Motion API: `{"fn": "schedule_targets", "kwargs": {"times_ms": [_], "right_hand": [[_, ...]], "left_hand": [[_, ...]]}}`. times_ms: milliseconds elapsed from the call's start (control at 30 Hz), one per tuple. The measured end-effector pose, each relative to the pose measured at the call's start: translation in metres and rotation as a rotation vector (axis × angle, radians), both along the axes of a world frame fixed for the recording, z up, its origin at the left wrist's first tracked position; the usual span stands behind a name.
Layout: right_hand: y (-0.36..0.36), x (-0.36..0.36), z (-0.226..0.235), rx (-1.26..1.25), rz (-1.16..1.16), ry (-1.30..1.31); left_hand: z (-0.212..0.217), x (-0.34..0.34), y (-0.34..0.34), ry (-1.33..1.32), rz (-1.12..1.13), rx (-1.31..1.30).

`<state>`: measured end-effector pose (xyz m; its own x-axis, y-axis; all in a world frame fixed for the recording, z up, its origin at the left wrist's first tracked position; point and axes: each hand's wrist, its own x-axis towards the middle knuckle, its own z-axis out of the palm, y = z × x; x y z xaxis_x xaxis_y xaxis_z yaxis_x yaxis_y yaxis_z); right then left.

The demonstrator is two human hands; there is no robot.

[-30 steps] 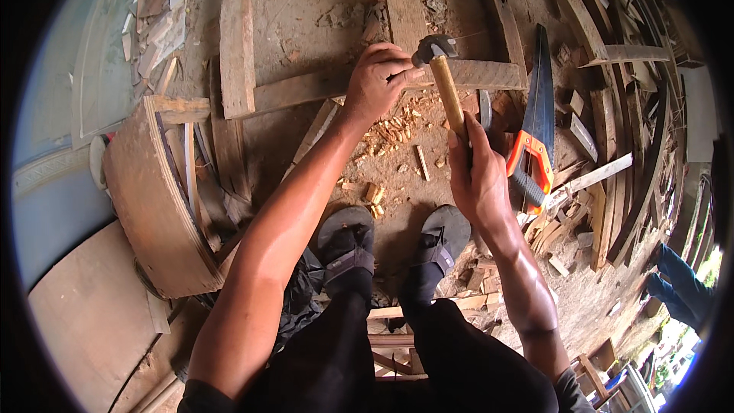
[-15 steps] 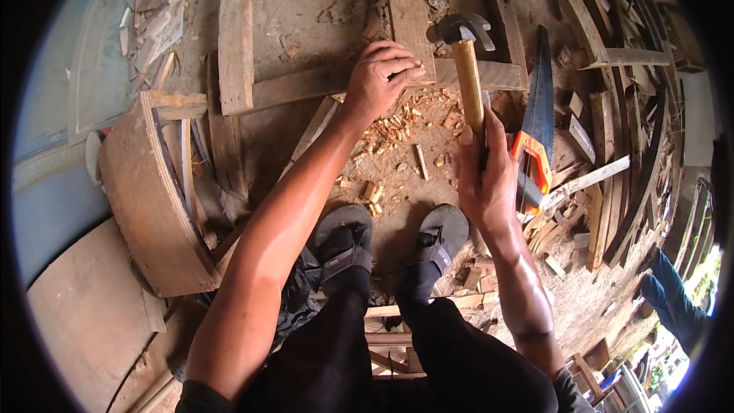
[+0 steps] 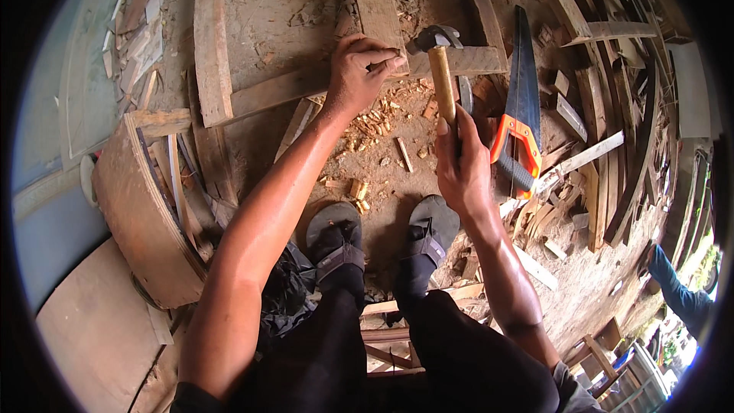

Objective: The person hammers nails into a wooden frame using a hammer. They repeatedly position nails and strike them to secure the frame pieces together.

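My right hand (image 3: 465,170) is wrapped round the wooden handle of a claw hammer (image 3: 442,80). Its dark head is raised just right of my left hand (image 3: 356,75). The left fingers are pinched together at the joint where an upright plank (image 3: 375,0) meets the crosspiece (image 3: 279,95) of a wooden frame. Whatever lies between those fingertips is too small to make out. To the right of my right hand lies a handsaw (image 3: 523,76) with an orange and black handle, its blade pointing away from me.
Wood shavings (image 3: 375,126) and scraps litter the ground before my sandalled feet. A curved plywood piece (image 3: 145,206) stands at the left. Stacked timber (image 3: 596,122) lines the right side. Another person's blue-clad leg (image 3: 673,283) shows at the far right.
The hammer has come down and tilted, its head nearer to my left hand. My left hand keeps its pinch at the joint. The whole view has shifted slightly.
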<state>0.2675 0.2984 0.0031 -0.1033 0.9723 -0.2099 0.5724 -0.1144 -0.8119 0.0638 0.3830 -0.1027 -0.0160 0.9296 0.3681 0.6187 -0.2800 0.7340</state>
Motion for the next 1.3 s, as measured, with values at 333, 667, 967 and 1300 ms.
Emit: {"fn": "schedule_targets", "kwargs": {"times_ms": [333, 667, 967, 1300], "right_hand": [[0.002, -0.003, 0.011, 0.078, 0.060, 0.012], [0.002, -0.004, 0.013, 0.201, 0.116, 0.007], [0.001, 0.000, 0.014, 0.214, 0.111, 0.003], [0.004, 0.000, 0.020, 0.208, 0.145, -0.020]], "left_hand": [[-0.010, 0.002, 0.002, 0.128, 0.017, 0.144], [-0.013, 0.007, -0.001, 0.151, 0.029, 0.175], [-0.015, 0.004, -0.002, 0.152, 0.031, 0.175], [-0.014, 0.003, -0.002, 0.153, 0.034, 0.184]]}}
